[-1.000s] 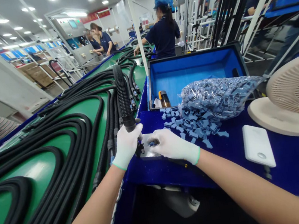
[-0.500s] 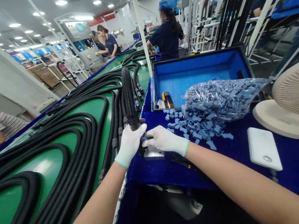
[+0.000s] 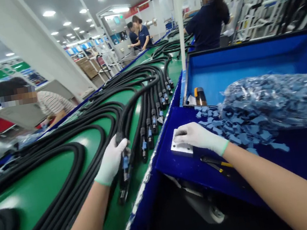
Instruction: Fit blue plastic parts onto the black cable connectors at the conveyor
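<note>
Swung over the green conveyor point(image 3: 50, 182), off the bench point(image 3: 184, 170), with the black hose end point(image 3: 123, 186) lowered from upright 0.5 s ago; apparently finished with at the bench. Clasped in the left hand point(image 3: 110, 158), well left of the right hand point(image 3: 200, 135). Bent over the metal block point(image 3: 180, 148) with the latter; cannot tell whether pinching anything.

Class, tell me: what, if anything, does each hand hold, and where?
The left hand holds a black hose near its end, beside a blue clip. The right hand is over the metal block; whether it grips cannot be told.
</note>
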`<state>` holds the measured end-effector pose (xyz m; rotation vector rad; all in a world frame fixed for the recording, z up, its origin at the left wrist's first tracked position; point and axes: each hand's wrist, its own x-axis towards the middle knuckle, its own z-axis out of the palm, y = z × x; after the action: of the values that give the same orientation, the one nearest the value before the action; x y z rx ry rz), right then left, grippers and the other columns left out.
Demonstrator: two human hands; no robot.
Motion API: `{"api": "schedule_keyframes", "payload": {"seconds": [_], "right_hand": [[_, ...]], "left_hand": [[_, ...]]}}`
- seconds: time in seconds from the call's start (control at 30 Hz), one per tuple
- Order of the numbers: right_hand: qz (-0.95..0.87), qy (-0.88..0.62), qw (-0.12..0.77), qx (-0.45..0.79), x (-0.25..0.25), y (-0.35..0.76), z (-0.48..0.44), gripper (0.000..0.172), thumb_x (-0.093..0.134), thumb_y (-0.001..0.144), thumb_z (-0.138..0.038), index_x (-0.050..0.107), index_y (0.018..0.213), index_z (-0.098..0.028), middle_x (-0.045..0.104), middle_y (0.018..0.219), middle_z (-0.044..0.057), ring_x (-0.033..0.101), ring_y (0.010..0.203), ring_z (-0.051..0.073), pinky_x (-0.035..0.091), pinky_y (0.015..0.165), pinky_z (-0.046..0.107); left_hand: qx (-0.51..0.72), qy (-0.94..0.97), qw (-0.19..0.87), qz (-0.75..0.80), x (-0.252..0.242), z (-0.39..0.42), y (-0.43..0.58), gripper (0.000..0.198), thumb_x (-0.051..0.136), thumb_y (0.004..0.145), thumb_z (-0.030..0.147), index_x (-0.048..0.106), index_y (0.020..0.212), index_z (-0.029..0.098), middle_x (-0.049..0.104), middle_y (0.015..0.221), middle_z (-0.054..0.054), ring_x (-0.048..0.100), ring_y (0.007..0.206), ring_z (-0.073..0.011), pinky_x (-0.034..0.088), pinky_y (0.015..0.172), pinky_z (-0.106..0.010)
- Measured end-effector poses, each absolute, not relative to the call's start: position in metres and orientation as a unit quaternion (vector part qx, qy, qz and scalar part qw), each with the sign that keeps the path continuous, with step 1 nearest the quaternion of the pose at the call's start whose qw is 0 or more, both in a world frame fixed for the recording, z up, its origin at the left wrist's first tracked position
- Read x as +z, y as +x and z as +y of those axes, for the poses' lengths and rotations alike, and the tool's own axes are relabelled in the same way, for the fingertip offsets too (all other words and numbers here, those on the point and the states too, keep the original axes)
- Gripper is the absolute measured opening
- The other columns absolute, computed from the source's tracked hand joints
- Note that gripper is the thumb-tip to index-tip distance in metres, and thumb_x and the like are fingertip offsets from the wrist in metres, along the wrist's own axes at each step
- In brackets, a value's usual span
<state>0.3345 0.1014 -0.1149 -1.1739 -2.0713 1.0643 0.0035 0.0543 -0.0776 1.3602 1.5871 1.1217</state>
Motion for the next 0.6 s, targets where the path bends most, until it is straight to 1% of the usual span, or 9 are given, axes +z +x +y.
{"api": "schedule_keyframes", "payload": {"seconds": [0.07,0.13,0.2,0.23,0.33,0.43,0.53,0.57,0.6], "right_hand": [[-0.776,-0.445,0.246,0.373,-0.119,0.332,0.102,0.025,0.062,0.087,-0.039,0.077,0.087,-0.019,0.071,0.074,0.000,0.061,0.064,0.015,0.041,0.061,0.025],[-0.784,-0.462,0.231,0.343,-0.121,0.328,0.102,0.023,0.060,0.088,-0.038,0.076,0.085,-0.021,0.071,0.071,-0.001,0.062,0.063,0.015,0.039,0.059,0.026],[-0.791,-0.477,0.227,0.308,-0.122,0.324,0.102,0.021,0.060,0.087,-0.036,0.076,0.082,-0.023,0.072,0.072,-0.001,0.063,0.066,0.016,0.038,0.059,0.026],[-0.794,-0.482,0.227,0.292,-0.122,0.322,0.102,0.020,0.060,0.087,-0.035,0.075,0.082,-0.023,0.073,0.075,0.000,0.064,0.068,0.016,0.038,0.059,0.027],[-0.796,-0.492,0.221,0.274,-0.121,0.321,0.104,0.018,0.060,0.086,-0.033,0.075,0.082,-0.024,0.074,0.079,0.000,0.065,0.073,0.018,0.039,0.061,0.027],[-0.791,-0.488,0.223,0.294,-0.113,0.319,0.097,0.020,0.059,0.087,-0.030,0.076,0.084,-0.022,0.074,0.080,0.002,0.066,0.073,0.019,0.042,0.063,0.028],[-0.793,-0.444,0.261,0.326,-0.100,0.304,0.072,0.021,0.059,0.090,-0.030,0.078,0.092,-0.022,0.075,0.092,0.004,0.068,0.083,0.021,0.047,0.075,0.031],[-0.792,-0.420,0.270,0.352,-0.096,0.295,0.060,0.021,0.062,0.090,-0.033,0.078,0.098,-0.022,0.075,0.097,0.005,0.068,0.087,0.022,0.049,0.080,0.033],[-0.785,-0.394,0.270,0.395,-0.092,0.285,0.047,0.025,0.066,0.089,-0.037,0.077,0.107,-0.024,0.075,0.103,0.006,0.068,0.092,0.024,0.050,0.083,0.034]], "left_hand": [[0.367,0.527,0.357,0.678,-0.080,0.023,-0.044,0.051,0.070,0.081,0.052,0.063,0.116,0.015,0.071,0.085,-0.007,0.065,0.066,-0.0205,0.052,0.060,-0.031],[0.256,0.538,0.323,0.736,-0.085,-0.005,-0.080,0.050,0.065,0.083,0.052,0.068,0.116,0.015,0.075,0.098,-0.012,0.071,0.086,-0.0278,0.055,0.075,-0.036],[0.159,0.539,0.286,0.776,-0.095,-0.025,-0.103,0.049,0.062,0.081,0.050,0.072,0.115,0.016,0.076,0.110,-0.013,0.069,0.105,-0.0330,0.053,0.091,-0.039],[0.128,0.535,0.274,0.789,-0.101,-0.031,-0.110,0.050,0.064,0.078,0.047,0.073,0.115,0.016,0.076,0.111,-0.013,0.069,0.108,-0.0351,0.052,0.095,-0.041],[0.076,0.522,0.264,0.808,-0.119,-0.042,-0.121,0.061,0.071,0.060,0.035,0.073,0.117,0.014,0.078,0.104,-0.015,0.071,0.101,-0.0402,0.050,0.096,-0.046],[0.054,0.529,0.274,0.801,-0.112,-0.039,-0.130,0.065,0.075,0.054,0.034,0.074,0.115,0.011,0.076,0.111,-0.018,0.069,0.105,-0.0424,0.049,0.099,-0.047],[0.083,0.543,0.288,0.784,-0.072,-0.028,-0.137,0.067,0.076,0.064,0.045,0.071,0.121,0.011,0.069,0.129,-0.016,0.063,0.119,-0.0394,0.047,0.105,-0.043],[0.112,0.548,0.298,0.774,-0.055,-0.024,-0.135,0.065,0.074,0.070,0.049,0.070,0.124,0.014,0.069,0.131,-0.013,0.063,0.120,-0.0372,0.048,0.105,-0.041],[0.165,0.547,0.323,0.755,-0.039,-0.020,-0.130,0.061,0.074,0.073,0.050,0.070,0.124,0.015,0.070,0.127,-0.012,0.064,0.116,-0.0360,0.051,0.100,-0.041]]}}
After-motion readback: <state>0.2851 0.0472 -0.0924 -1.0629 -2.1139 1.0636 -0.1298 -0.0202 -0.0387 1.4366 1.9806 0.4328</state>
